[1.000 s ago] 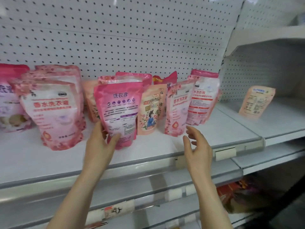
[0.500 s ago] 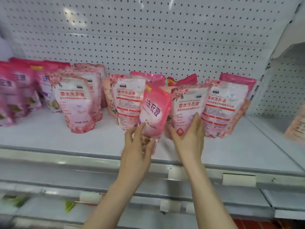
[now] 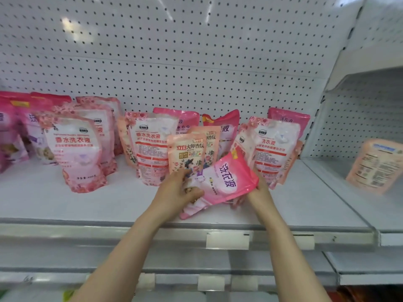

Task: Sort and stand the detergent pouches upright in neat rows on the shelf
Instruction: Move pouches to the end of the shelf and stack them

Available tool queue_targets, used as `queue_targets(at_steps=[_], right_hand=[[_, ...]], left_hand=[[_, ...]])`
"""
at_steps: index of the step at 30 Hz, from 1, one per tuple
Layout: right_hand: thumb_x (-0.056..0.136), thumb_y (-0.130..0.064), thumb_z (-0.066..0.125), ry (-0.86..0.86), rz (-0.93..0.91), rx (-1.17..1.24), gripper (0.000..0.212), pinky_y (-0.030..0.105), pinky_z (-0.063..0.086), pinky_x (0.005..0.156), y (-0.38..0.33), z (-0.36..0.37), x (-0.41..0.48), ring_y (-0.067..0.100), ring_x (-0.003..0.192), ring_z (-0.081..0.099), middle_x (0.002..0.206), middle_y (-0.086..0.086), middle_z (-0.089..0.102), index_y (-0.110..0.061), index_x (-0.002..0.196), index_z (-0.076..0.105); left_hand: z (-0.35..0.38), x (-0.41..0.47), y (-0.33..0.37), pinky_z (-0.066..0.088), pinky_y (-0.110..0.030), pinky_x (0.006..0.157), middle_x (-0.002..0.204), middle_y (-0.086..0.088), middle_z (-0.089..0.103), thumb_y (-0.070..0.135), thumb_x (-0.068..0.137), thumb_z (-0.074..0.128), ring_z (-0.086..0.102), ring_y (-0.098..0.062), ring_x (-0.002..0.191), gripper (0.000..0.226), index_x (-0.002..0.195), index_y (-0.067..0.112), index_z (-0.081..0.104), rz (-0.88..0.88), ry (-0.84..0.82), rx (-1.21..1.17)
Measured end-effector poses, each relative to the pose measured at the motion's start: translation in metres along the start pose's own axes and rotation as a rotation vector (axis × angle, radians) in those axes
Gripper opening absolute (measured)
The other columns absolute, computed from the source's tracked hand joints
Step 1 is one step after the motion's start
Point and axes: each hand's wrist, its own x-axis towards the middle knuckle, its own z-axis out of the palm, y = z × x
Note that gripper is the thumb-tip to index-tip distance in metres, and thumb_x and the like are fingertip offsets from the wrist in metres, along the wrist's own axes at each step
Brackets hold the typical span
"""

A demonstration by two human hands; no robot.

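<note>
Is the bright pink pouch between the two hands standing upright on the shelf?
No, the bright pink pouch is turned sideways, held at its ends by the left hand and the right hand.

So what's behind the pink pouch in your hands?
A peach pouch stands behind the tilted pink pouch, and a darker pink pouch behind that. Their lower parts are covered, so how they stand is hidden.

A tilted pouch (image 3: 220, 184) sits between the left fingers (image 3: 185, 174) and right fingers (image 3: 258, 180), over the shelf (image 3: 65, 203) front. Just behind the left fingers stands a second pouch (image 3: 187, 153), with more pouches (image 3: 76, 153) to their left. Behind the right fingers is a third pouch (image 3: 272, 144). Well to the right, a lone pouch (image 3: 377, 166) stands on the next shelf (image 3: 349, 203). A pegboard (image 3: 174, 62) is behind everything.
</note>
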Motion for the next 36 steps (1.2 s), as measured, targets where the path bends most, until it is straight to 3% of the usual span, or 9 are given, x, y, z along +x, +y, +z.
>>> queue_targets(at_steps=[4, 6, 12, 16, 19, 22, 26, 30, 36], right_hand=[[0.085, -0.007, 0.056, 0.075, 0.006, 0.279, 0.04, 0.034, 0.059, 0.082, 0.007, -0.017, -0.006, 0.018, 0.108, 0.069, 0.105, -0.009, 0.075, -0.026, 0.118, 0.063], [0.074, -0.009, 0.058, 0.117, 0.01, 0.394, 0.046, 0.022, 0.058, 0.068, 0.009, -0.024, -0.01, 0.009, 0.095, 0.073, 0.1, -0.008, 0.077, -0.018, 0.119, 0.062], [0.074, -0.039, 0.072, 0.123, -0.041, 0.283, 0.047, 0.024, 0.056, 0.081, 0.009, -0.031, -0.019, 0.004, 0.102, 0.07, 0.111, -0.014, 0.074, -0.029, 0.118, 0.061], [0.075, -0.042, 0.08, 0.124, -0.064, 0.145, 0.046, 0.029, 0.058, 0.086, 0.002, -0.022, -0.018, 0.006, 0.105, 0.069, 0.113, -0.012, 0.073, -0.033, 0.116, 0.064], [0.09, -0.03, 0.071, 0.241, -0.056, 0.073, 0.025, 0.042, 0.056, 0.095, 0.0, -0.023, -0.016, 0.01, 0.103, 0.069, 0.108, -0.01, 0.074, -0.029, 0.114, 0.066], [0.093, -0.025, 0.066, 0.278, -0.01, 0.101, 0.028, 0.047, 0.056, 0.094, -0.001, -0.032, -0.017, 0.014, 0.104, 0.07, 0.111, -0.007, 0.073, -0.025, 0.121, 0.062], [0.089, -0.035, 0.072, 0.23, 0.006, 0.115, 0.034, 0.044, 0.06, 0.086, 0.004, -0.042, -0.023, 0.015, 0.101, 0.072, 0.112, -0.004, 0.074, -0.025, 0.121, 0.064], [0.09, -0.038, 0.069, 0.293, 0.02, 0.049, 0.029, 0.029, 0.062, 0.072, -0.001, -0.04, -0.024, 0.016, 0.093, 0.074, 0.106, -0.002, 0.075, -0.021, 0.115, 0.067], [0.1, -0.037, 0.051, 0.57, -0.157, -0.354, 0.024, 0.044, 0.056, 0.082, -0.017, -0.05, -0.025, 0.032, 0.092, 0.068, 0.101, 0.006, 0.073, -0.025, 0.116, 0.064]], left_hand=[[0.011, -0.011, -0.003, 0.036, -0.03, 0.068, 0.096, 0.006, 0.059, 0.04, 0.089, 0.061, 0.057, -0.021, 0.091, 0.023, 0.105, 0.024, 0.061, -0.016, 0.173, 0.067], [0.012, -0.017, -0.003, 0.037, -0.03, 0.068, 0.097, 0.001, 0.064, 0.036, 0.091, 0.06, 0.059, -0.025, 0.089, 0.02, 0.105, 0.022, 0.061, -0.066, 0.262, 0.029], [0.002, -0.025, 0.002, 0.04, -0.034, 0.068, 0.096, -0.003, 0.063, 0.036, 0.09, 0.054, 0.054, -0.024, 0.085, 0.019, 0.097, 0.021, 0.062, 0.005, 0.22, 0.201], [-0.014, -0.01, 0.014, 0.044, -0.031, 0.062, 0.071, 0.008, 0.061, 0.072, 0.082, 0.046, 0.059, -0.018, 0.072, 0.047, 0.077, 0.026, 0.056, -0.085, -0.044, 0.229], [-0.022, 0.011, 0.027, 0.047, -0.032, 0.077, 0.097, 0.0, 0.068, 0.082, 0.079, 0.026, 0.06, -0.018, 0.087, 0.073, 0.101, 0.023, 0.063, -0.288, -0.267, 0.045], [-0.025, 0.027, 0.035, 0.039, -0.035, 0.101, 0.137, -0.001, 0.056, 0.073, 0.082, 0.043, 0.053, -0.019, 0.117, 0.071, 0.128, 0.021, 0.057, -0.346, -0.486, -0.075], [-0.021, 0.035, 0.053, 0.045, -0.031, 0.092, 0.133, -0.003, 0.057, 0.061, 0.074, 0.07, 0.054, -0.017, 0.108, 0.077, 0.133, 0.014, 0.053, -0.322, -0.722, 0.172], [-0.008, 0.031, 0.061, 0.042, -0.025, 0.064, 0.077, 0.0, 0.059, 0.037, 0.081, 0.075, 0.05, -0.012, 0.065, 0.036, 0.103, 0.01, 0.067, -0.225, -0.662, 0.254], [-0.018, 0.007, 0.054, 0.055, -0.037, 0.07, 0.1, 0.001, 0.069, 0.031, 0.093, 0.057, 0.065, -0.021, 0.079, 0.018, 0.111, 0.033, 0.056, -0.123, -0.292, 0.111]])
